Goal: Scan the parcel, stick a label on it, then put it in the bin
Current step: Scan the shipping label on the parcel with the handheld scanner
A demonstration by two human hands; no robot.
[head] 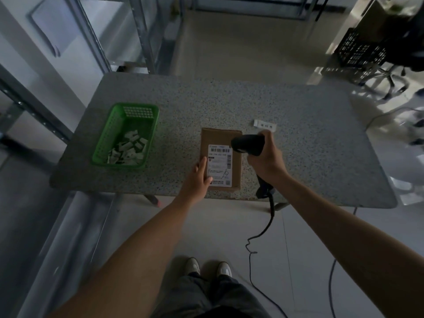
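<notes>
A flat brown cardboard parcel (236,171) lies near the front edge of the speckled table (298,157), a white shipping sheet with barcodes on its top. My left hand (199,177) rests flat on the parcel's left edge, fingers together, holding it down. My right hand (266,159) grips a black corded barcode scanner (247,144), whose head hangs over the parcel's upper right corner, pointing at the barcodes. A small white label (265,124) lies on the table just beyond the scanner. A green plastic basket (110,131) stands at the left, holding several scraps of white paper.
The scanner's black cable (263,232) hangs off the table's front edge and runs across the floor by my feet. Metal shelving stands to the left. A black crate (360,51) and a chair base stand at the back right.
</notes>
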